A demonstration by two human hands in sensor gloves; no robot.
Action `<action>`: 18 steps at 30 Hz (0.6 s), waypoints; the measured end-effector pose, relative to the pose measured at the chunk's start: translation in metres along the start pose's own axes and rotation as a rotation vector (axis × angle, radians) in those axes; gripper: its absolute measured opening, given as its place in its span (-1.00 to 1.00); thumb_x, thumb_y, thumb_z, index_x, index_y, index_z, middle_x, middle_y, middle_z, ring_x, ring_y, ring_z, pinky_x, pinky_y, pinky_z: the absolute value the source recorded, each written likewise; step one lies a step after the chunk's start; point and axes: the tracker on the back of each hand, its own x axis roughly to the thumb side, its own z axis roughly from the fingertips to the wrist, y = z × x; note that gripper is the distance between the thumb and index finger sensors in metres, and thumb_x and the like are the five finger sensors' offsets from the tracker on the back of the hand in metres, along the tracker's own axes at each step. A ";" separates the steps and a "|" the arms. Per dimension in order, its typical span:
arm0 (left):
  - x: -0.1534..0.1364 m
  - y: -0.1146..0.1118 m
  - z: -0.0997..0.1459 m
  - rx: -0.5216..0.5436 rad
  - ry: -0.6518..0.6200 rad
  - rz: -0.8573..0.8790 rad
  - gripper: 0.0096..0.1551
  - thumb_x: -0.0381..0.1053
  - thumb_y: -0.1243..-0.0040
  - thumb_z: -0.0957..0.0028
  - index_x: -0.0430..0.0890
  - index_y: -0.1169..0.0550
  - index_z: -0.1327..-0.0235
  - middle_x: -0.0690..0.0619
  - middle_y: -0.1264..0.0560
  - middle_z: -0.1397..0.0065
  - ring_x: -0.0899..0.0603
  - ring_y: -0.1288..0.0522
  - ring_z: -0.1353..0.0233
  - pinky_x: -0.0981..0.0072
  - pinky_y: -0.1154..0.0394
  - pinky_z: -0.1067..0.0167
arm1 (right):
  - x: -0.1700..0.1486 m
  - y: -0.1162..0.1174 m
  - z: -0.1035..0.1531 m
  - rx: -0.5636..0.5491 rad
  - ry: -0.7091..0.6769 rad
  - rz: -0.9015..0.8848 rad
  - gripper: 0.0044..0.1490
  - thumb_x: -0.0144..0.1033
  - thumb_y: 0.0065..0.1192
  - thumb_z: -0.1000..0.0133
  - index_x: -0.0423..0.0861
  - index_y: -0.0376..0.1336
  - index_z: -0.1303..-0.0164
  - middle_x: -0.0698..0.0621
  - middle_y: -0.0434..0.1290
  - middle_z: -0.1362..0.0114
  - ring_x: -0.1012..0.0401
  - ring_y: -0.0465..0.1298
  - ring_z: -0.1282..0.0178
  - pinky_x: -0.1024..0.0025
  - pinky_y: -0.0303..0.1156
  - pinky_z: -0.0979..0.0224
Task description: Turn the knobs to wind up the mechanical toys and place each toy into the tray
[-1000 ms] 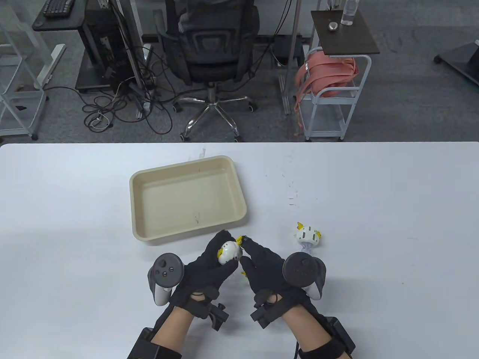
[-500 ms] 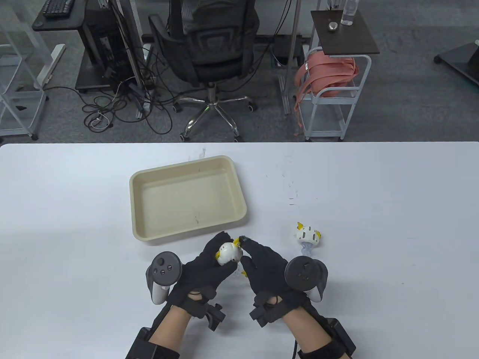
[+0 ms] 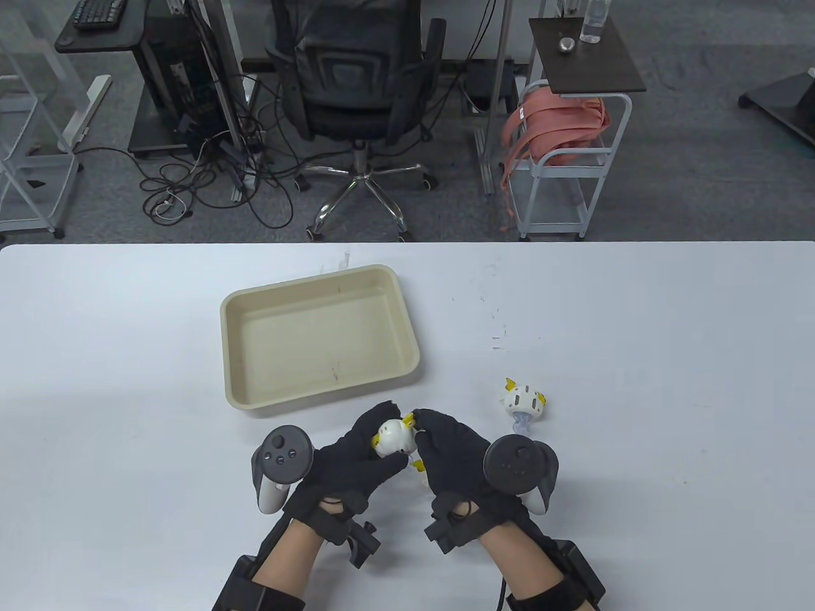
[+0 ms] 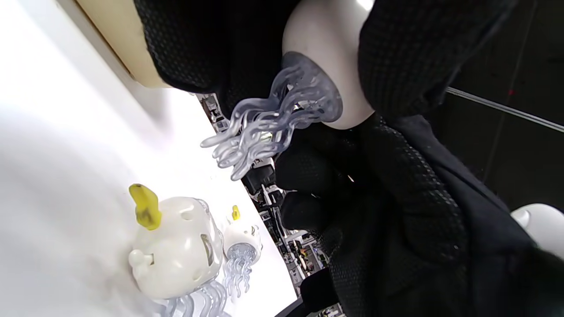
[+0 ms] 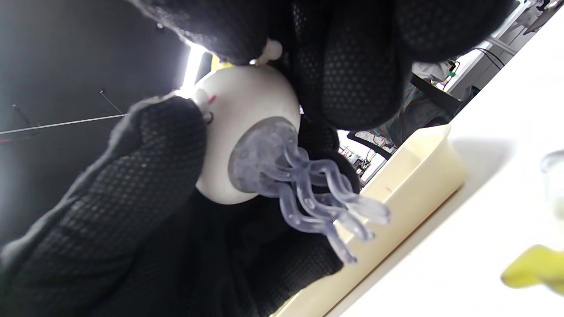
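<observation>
Since a moment ago, both hands have sunk slightly toward the person, and the right fingers have closed in over the toy's top. The left hand [image 3: 347, 461] grips the white round wind-up jellyfish toy with clear wavy tentacles [image 3: 391, 438], fingers curled around its body. Its tentacles hang downward toward the white table [image 3: 637, 318] in both wrist views, so its long axis runs roughly upright, yellow fins uppermost. The right hand [image 3: 455, 455] pinches the small knob on the toy's side. The beige rectangular plastic tray [image 3: 255, 305] lies just beyond the left hand. A second identical jellyfish toy [image 3: 523, 400] stands beyond the right hand, apart from it.
</observation>
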 end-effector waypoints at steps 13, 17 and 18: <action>0.000 -0.001 0.000 -0.022 -0.051 0.020 -0.07 0.15 -0.43 0.02 0.07 -0.23 -0.59 -0.04 -0.45 -0.54 -0.12 -0.62 -0.39 0.00 -0.50 -0.38 | -0.006 -0.008 -0.001 -0.035 0.064 -0.010 -0.44 -0.14 0.20 -0.13 -0.43 0.43 0.15 -0.12 0.66 0.30 0.22 0.59 0.54 0.33 0.51 0.50; 0.002 -0.002 0.000 -0.030 -0.061 -0.031 -0.07 0.12 -0.44 0.04 0.13 -0.23 -0.59 0.03 -0.42 -0.58 -0.13 -0.58 -0.44 -0.04 -0.47 -0.41 | -0.013 -0.009 -0.001 -0.026 0.147 -0.096 -0.45 -0.11 0.23 -0.12 -0.40 0.48 0.31 -0.04 0.66 0.47 0.32 0.57 0.69 0.42 0.51 0.63; 0.003 -0.002 0.000 -0.029 -0.063 -0.036 -0.07 0.12 -0.45 0.05 0.15 -0.24 -0.58 0.05 -0.42 -0.58 -0.13 -0.58 -0.45 -0.04 -0.46 -0.41 | -0.014 -0.009 0.000 -0.025 0.163 -0.115 -0.45 -0.10 0.24 -0.12 -0.40 0.49 0.35 -0.02 0.66 0.50 0.34 0.57 0.72 0.44 0.50 0.66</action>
